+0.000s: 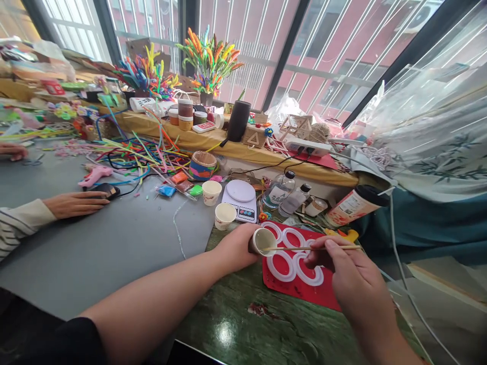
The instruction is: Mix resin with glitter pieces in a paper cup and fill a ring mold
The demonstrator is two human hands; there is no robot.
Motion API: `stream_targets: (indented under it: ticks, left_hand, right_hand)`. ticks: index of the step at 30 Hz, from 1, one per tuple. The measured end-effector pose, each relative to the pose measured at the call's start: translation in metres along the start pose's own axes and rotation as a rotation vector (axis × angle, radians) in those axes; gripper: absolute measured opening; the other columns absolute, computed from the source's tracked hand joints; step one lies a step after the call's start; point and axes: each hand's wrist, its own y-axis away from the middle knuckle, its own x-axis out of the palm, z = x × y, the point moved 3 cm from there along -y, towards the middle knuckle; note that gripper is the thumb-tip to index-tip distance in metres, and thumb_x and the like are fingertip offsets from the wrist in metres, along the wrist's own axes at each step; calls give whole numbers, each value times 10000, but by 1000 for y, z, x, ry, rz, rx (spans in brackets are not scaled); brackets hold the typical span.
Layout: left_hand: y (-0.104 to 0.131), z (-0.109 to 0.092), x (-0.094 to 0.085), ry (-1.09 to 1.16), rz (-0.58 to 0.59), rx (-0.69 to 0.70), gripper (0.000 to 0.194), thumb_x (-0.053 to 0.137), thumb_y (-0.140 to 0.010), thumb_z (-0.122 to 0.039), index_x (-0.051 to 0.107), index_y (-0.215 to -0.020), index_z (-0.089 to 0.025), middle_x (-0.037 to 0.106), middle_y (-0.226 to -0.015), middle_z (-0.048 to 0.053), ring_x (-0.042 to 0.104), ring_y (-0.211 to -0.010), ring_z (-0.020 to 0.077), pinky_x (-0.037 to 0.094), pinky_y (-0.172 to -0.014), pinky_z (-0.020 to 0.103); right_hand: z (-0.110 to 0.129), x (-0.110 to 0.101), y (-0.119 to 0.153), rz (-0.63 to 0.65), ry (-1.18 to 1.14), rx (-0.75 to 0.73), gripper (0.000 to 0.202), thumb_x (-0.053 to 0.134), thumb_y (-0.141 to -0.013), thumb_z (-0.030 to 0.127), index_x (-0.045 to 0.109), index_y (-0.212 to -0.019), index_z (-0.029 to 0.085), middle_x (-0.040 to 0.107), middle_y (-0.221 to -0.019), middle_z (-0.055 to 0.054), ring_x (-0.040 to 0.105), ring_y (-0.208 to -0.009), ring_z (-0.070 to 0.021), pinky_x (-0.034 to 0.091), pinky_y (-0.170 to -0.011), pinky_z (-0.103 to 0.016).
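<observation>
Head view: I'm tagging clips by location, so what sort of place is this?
Probably a craft workshop or hobby room: there is a loose heap of colourful craft strips, a pink glue gun, and a white digital scale.

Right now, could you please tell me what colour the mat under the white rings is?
The mat is red, best seen in the head view.
</observation>
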Motion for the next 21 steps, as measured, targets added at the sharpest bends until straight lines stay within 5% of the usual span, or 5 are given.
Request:
stream_targets:
  ticks: [21]
  left_hand:
    - [1, 4, 2, -2, -5, 40, 427, 869, -762, -204, 763, -1175, -223, 792, -1205, 95, 733, -1117, 324, 564, -948, 407]
  right_hand:
    - [4, 2, 3, -99, -9, 116, 473, 805, -866, 716, 816, -851, 243, 769, -751, -92, 751, -732, -274, 619, -704, -391]
